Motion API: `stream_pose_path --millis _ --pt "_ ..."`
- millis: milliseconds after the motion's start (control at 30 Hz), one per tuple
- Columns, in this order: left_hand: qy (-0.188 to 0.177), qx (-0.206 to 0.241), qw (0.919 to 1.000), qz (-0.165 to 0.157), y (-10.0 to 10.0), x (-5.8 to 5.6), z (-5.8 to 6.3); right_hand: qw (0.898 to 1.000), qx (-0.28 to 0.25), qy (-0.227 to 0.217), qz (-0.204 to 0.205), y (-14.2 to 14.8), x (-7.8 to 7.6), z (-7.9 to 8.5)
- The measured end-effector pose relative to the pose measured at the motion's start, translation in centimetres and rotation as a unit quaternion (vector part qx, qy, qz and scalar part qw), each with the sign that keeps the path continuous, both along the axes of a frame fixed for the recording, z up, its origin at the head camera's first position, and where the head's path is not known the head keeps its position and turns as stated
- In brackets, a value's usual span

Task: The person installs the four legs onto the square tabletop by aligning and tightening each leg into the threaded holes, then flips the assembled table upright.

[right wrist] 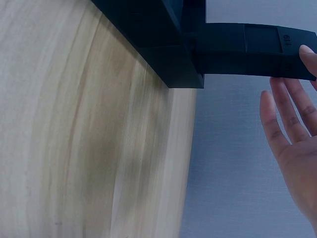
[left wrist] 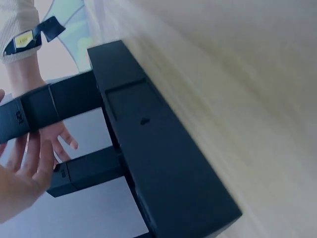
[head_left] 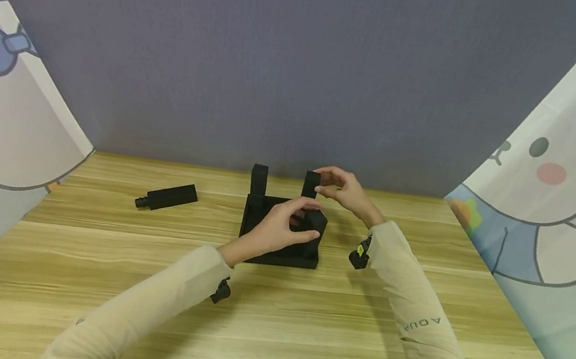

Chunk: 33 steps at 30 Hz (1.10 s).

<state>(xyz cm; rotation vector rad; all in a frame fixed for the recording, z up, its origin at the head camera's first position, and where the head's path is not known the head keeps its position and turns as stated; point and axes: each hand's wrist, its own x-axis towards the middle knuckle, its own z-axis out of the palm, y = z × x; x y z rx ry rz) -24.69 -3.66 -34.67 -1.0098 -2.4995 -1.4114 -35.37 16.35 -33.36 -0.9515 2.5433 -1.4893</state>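
Observation:
A black rectangular base (head_left: 278, 260) lies on the table with black square posts standing up from its corners. My left hand (head_left: 281, 225) reaches over the base and holds the front right post (head_left: 317, 224) near its top, thumb on the near side and fingers on the far side. Behind it, my right hand (head_left: 344, 191) pinches the upper end of the back right post (head_left: 311, 184). The right wrist view shows the thumb on that post (right wrist: 267, 52) and fingertips at its lower edge. The back left post (head_left: 258, 180) stands untouched. The base's front left corner is hidden by my left hand and wrist.
A loose black post (head_left: 172, 196) with a narrower, stepped end lies on the wooden table (head_left: 264, 337) left of the base. A grey panel (head_left: 293, 68) rises behind the table. Cloths with cartoon prints (head_left: 547, 200) hang at both sides.

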Motion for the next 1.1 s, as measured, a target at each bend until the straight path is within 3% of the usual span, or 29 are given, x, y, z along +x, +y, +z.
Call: stream_pose_path --millis 267,500,767,1100 --pt "0.004 0.016 0.9994 0.031 0.1 0.4 -0.3 1.000 -0.012 -0.005 0.006 -0.1 -0.1 -0.1" --pt "0.006 -0.005 0.9999 0.010 -0.2 0.1 0.1 1.000 -0.015 -0.009 0.008 -0.2 0.2 0.2" --pt "-0.022 -0.040 0.9985 -0.029 -0.5 -0.3 1.1 1.000 -0.005 -0.018 0.012 -0.6 1.9 2.0" --pt "-0.028 -0.031 0.9987 -0.030 -0.4 -0.2 0.9 1.000 0.003 -0.014 0.007 -0.5 2.0 2.0"
